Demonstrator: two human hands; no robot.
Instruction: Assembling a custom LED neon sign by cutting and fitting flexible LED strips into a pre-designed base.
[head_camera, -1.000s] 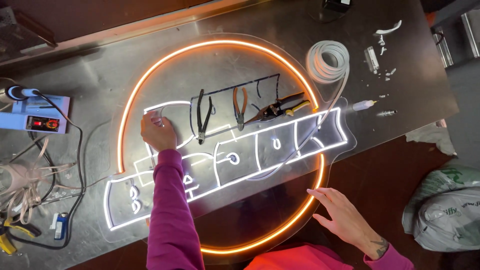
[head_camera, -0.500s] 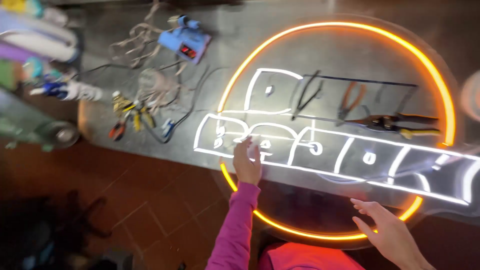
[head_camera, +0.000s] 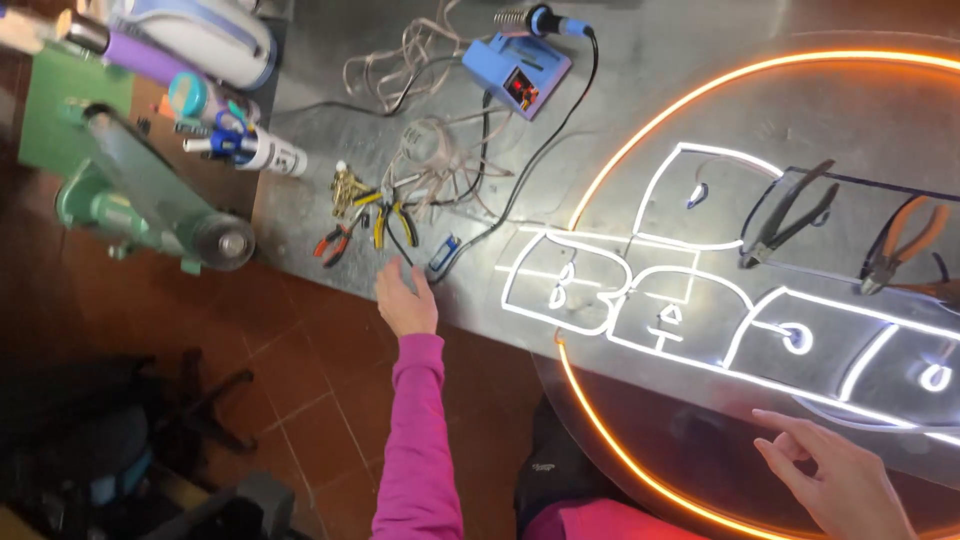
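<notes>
scratched grey metal desk (head_camera: 640, 110) over red-brown floor tiles (head_camera: 300, 370). left hand (head_camera: 407, 300), grip spread, near yellow-handled pliers (head_camera: 392, 222) at centre-left. right hand (head_camera: 835, 480), fingers loosely spread, touches glowing orange-and-white neon sign (head_camera: 700, 290) lower right.

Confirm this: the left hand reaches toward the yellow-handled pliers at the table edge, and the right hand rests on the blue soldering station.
Not quite. The left hand does reach toward the yellow-handled pliers at the table edge, but the right hand rests on the neon sign, far from the blue soldering station. The head view shows it.
</notes>
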